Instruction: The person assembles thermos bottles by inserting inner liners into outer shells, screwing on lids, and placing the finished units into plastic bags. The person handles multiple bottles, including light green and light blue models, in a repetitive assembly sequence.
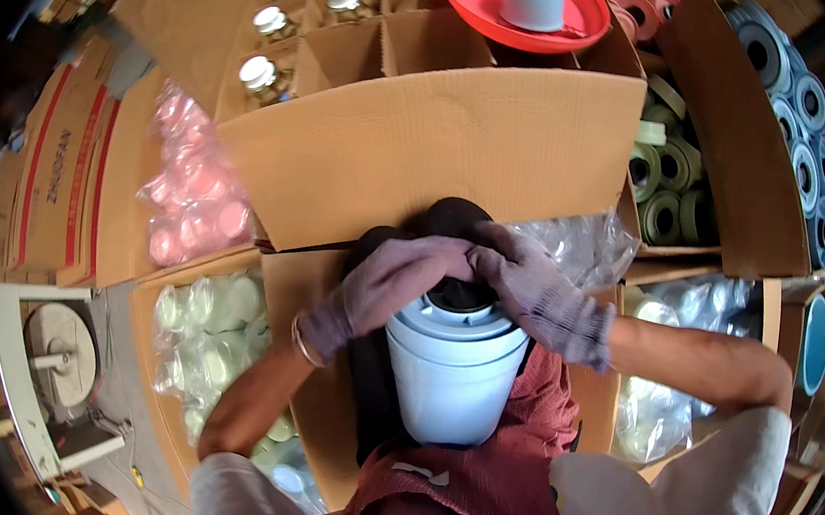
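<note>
Cardboard cartons (435, 139) crowd this workspace on every side, and at the far one we count 8 white-capped jars (259, 72) in view. Just right of them sits 1 red dish (469, 7), with 1 light-blue cup-shaped piece (534, 2) in it. Far right, at least 6 blue ring-shaped parts (811, 98) and at least 4 green ones (679, 165); near left, bagged pink pieces (199, 205), too wrapped up to count.

Now the centre: 1 light-blue canister (454, 388) at the lap, against the dark-red apron (537, 411), and 2 gloved hands at its top! Left hand (405, 277) and right hand (530, 285) meet over the black part (459, 293), fingers curled; whether either is closed on it, I cannot tell.

Writing? Striped cartons (59, 175) at left carry 1 line of dark capitals between 2 red bands, and the apron shows 1 white mark (420, 473).
</note>
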`<state>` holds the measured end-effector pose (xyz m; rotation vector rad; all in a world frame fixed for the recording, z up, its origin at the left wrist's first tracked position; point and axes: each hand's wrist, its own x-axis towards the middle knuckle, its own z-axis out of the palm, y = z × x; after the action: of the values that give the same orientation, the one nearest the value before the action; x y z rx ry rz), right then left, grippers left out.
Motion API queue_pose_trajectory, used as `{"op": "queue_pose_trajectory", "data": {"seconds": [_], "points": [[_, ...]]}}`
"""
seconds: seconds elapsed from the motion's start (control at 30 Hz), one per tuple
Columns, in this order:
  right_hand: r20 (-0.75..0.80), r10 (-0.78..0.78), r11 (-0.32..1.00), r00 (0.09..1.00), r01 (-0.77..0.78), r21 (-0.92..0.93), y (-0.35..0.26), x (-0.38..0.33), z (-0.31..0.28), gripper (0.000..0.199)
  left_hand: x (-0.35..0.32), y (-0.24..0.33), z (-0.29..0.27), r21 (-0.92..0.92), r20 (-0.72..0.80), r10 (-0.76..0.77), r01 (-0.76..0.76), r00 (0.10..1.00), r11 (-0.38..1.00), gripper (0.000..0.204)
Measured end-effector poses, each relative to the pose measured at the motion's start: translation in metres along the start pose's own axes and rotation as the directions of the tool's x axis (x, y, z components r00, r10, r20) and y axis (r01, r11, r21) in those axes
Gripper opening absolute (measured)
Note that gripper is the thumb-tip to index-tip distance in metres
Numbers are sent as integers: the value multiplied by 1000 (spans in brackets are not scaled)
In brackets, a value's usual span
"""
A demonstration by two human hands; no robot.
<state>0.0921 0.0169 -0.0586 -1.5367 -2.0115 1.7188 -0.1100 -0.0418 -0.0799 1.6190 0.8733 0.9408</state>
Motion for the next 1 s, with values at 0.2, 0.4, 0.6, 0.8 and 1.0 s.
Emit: {"op": "queue_pose_trajectory", "data": {"seconds": [0.2,0.4,0.6,0.8,1.0], "points": [[319,-324,719,891,12,695,35,44,13,37,-11,31,25,426,-75,-27,57,997,903,39],[513,-505,687,694,-38,726,25,77,31,33,-32,64,30,409,-154,-181,230,971,883,29],[366,-605,691,707,237,683,14,32,20,26,-4,73,-15,516,396,-70,-158,916,842,26],[298,-663,615,686,274,739,21,6,17,25,25,103,1,643,729,-172,-577,662,503,19],[302,-603,683,738,281,674,17,-14,22,23,18,105,27,655,750,-169,-684,640,320,30]]}}
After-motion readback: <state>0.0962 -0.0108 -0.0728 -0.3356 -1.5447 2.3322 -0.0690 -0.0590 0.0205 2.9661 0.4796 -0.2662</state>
